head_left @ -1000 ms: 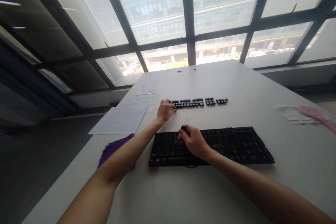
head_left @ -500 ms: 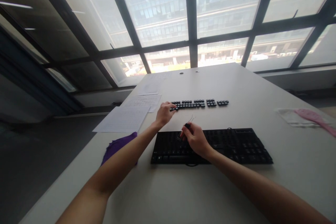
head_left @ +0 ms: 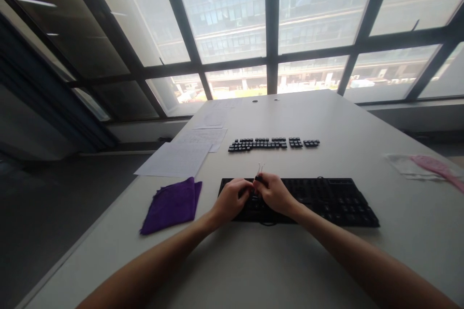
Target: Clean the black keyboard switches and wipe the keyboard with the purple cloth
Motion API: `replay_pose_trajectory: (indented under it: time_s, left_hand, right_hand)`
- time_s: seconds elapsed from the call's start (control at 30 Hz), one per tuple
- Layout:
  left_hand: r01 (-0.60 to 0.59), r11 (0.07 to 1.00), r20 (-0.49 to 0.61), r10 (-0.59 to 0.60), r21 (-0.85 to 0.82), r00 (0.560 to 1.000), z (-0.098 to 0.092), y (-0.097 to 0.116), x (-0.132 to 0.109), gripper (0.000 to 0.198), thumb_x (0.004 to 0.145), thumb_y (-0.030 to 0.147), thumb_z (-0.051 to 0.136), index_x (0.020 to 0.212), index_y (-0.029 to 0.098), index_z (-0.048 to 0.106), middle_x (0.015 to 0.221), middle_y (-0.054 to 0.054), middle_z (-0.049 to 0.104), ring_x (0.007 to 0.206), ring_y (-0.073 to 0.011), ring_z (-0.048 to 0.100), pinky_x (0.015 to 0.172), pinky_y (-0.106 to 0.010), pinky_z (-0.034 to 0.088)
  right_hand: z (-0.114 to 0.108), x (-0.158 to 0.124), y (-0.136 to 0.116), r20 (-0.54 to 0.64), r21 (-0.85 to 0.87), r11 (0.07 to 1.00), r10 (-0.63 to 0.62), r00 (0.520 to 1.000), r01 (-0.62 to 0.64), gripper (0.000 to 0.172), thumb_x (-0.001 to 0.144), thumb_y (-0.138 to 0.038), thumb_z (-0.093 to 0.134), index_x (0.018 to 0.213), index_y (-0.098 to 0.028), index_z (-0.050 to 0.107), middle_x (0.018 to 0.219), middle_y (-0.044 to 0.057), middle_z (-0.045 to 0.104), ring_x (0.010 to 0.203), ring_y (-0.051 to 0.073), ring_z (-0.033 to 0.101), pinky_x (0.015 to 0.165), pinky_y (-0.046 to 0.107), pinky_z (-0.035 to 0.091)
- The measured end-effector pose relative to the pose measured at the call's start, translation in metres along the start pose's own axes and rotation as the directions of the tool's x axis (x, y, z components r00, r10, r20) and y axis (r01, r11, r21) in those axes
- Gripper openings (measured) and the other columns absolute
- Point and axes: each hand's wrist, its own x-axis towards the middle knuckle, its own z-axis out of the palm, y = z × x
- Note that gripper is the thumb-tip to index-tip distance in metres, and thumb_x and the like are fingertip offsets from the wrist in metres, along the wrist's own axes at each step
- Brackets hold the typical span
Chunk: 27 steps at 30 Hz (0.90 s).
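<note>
Far left, beside the tall dark-framed windows point(head_left: 235, 14), a dark blue curtain point(head_left: 43, 72), running down at a slant
Next, along the left side of the white table point(head_left: 239, 270), sheets of paper point(head_left: 177, 159), some overlapping, with faint marks on them
Nearer on that side, a folded purple cloth point(head_left: 170, 205), flat on the tabletop, just beside the left arm
Then the left hand point(head_left: 232, 199), over the left end of the black keyboard point(head_left: 333, 200), thumb and fingers curled in and drawn close to the right fingertips; cannot tell whether gripping anything
Below both hands, the keyboard, lying flat and crosswise, too dark to make out key by key, with a dark loop showing at the front edge
Beyond, well apart from the hands, loose black keycaps point(head_left: 258, 144), laid out in one long block, a smaller block and a short one at right
Pinched in the right hand point(head_left: 275, 195), above the keyboard's left half, a small tool point(head_left: 258, 178) with a dark handle, two thin wires pointing up, lower end hidden by fingers
Far right, a pink object point(head_left: 429, 163), resting partly on a white sheet point(head_left: 402, 165), well apart from the keyboard
</note>
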Motion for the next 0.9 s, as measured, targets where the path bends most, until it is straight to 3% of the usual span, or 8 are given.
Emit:
replay_pose_trajectory:
  time_s: [0.1, 0.2, 0.3, 0.4, 0.57, 0.63, 0.9]
  left_hand:
    - [-0.021, 1.0, -0.001, 0.021, -0.01, 1.0, 0.001, -0.003, 0.0, 0.017, 0.087, 0.011, 0.053, 0.082, 0.02, 0.066, 0.086, -0.003, 0.067, 0.084, -0.0189, 0.061, 0.079, -0.031, 0.047]
    - [-0.048, 0.999, 0.003, 0.048, 0.004, 0.999, 0.003, -0.004, -0.001, 0.016, 0.086, 0.01, 0.052, 0.081, 0.02, 0.064, 0.083, -0.004, 0.064, 0.084, -0.0193, 0.059, 0.078, -0.031, 0.046]
    - [-0.062, 0.998, 0.015, 0.062, 0.018, 0.998, 0.003, -0.004, -0.003, 0.017, 0.081, 0.006, 0.053, 0.08, 0.019, 0.064, 0.083, -0.004, 0.063, 0.083, -0.0187, 0.057, 0.077, -0.031, 0.046]
    - [-0.087, 0.996, 0.05, 0.086, 0.034, 0.995, 0.002, -0.002, -0.005, 0.016, 0.077, 0.005, 0.055, 0.079, 0.019, 0.064, 0.084, -0.003, 0.062, 0.085, -0.0187, 0.057, 0.079, -0.03, 0.047]
    - [-0.129, 0.991, 0.107, 0.124, 0.042, 0.986, 0.0, 0.001, -0.004, 0.007, 0.078, 0.015, 0.065, 0.083, 0.019, 0.063, 0.089, -0.004, 0.063, 0.09, -0.0203, 0.057, 0.081, -0.031, 0.047]
    - [-0.112, 0.993, 0.121, 0.107, 0.037, 0.987, 0.0, -0.002, -0.002, 0.012, 0.077, 0.025, 0.072, 0.08, 0.019, 0.063, 0.09, -0.004, 0.063, 0.09, -0.0213, 0.057, 0.081, -0.032, 0.047]
    - [-0.065, 0.998, 0.121, 0.062, 0.019, 0.991, 0.003, -0.01, 0.0, 0.016, 0.077, 0.03, 0.078, 0.077, 0.019, 0.065, 0.084, -0.003, 0.064, 0.087, -0.0206, 0.058, 0.079, -0.032, 0.045]
  right_hand:
    - [-0.001, -0.002, -0.003, 0.061, -0.039, 0.999, -0.031, 0.998, 0.034, 0.019, 0.09, -0.021, 0.055, 0.072, -0.018, 0.059, 0.064, 0.0, 0.062, 0.061, 0.015, 0.055, 0.06, 0.025, 0.041]
    - [-0.002, -0.006, -0.007, 0.117, -0.125, 0.981, -0.136, 0.984, 0.151, 0.014, 0.091, -0.019, 0.055, 0.078, -0.019, 0.062, 0.074, 0.003, 0.066, 0.068, 0.017, 0.057, 0.065, 0.028, 0.043]
    - [-0.002, -0.011, -0.009, 0.196, -0.319, 0.9, -0.245, 0.949, 0.298, 0.013, 0.09, -0.015, 0.054, 0.085, -0.021, 0.065, 0.08, 0.006, 0.065, 0.073, 0.019, 0.057, 0.069, 0.029, 0.042]
    - [-0.001, -0.015, -0.007, 0.226, -0.464, 0.813, -0.275, 0.935, 0.351, 0.016, 0.09, -0.014, 0.054, 0.091, -0.022, 0.067, 0.077, 0.006, 0.063, 0.071, 0.02, 0.055, 0.069, 0.03, 0.041]
    - [-0.003, -0.013, 0.0, 0.12, -0.281, 0.932, -0.203, 0.972, 0.23, 0.012, 0.092, -0.018, 0.057, 0.083, -0.02, 0.064, 0.08, 0.004, 0.067, 0.073, 0.019, 0.06, 0.07, 0.029, 0.043]
    - [-0.004, -0.012, 0.001, 0.085, -0.206, 0.961, -0.169, 0.982, 0.183, 0.013, 0.091, -0.018, 0.058, 0.079, -0.019, 0.063, 0.078, 0.003, 0.067, 0.072, 0.019, 0.061, 0.07, 0.029, 0.043]
    - [-0.003, -0.012, -0.001, 0.07, -0.214, 0.96, -0.17, 0.983, 0.181, 0.016, 0.092, -0.021, 0.059, 0.076, -0.02, 0.063, 0.075, 0.003, 0.065, 0.07, 0.019, 0.059, 0.067, 0.029, 0.042]
